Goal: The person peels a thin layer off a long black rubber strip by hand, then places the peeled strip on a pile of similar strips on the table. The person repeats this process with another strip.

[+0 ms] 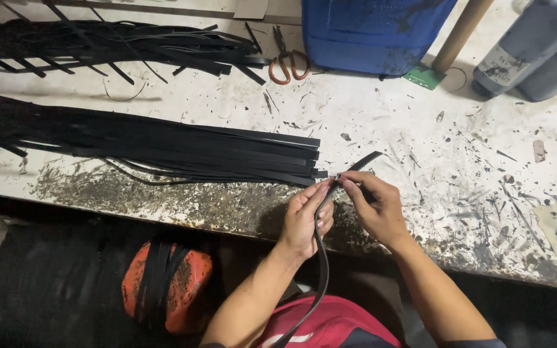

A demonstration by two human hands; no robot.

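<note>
A long black strip (323,258) runs from my lap up to the table edge, its tip (365,160) pointing up and right over the worktop. My left hand (305,221) pinches the strip from the left near its upper end. My right hand (376,203) pinches the same strip from the right, fingertips almost meeting the left ones. Just left of my hands lies a flat bundle of several black strips (162,145), its cut ends lined up near my left fingers.
A second, looser heap of black strips (104,45) lies at the back left. Orange-handled scissors (285,58), a blue container (372,32), a cardboard tube (458,32) and grey jugs (536,48) stand at the back. An orange object (191,274) draped with strips sits below the stained table (420,129).
</note>
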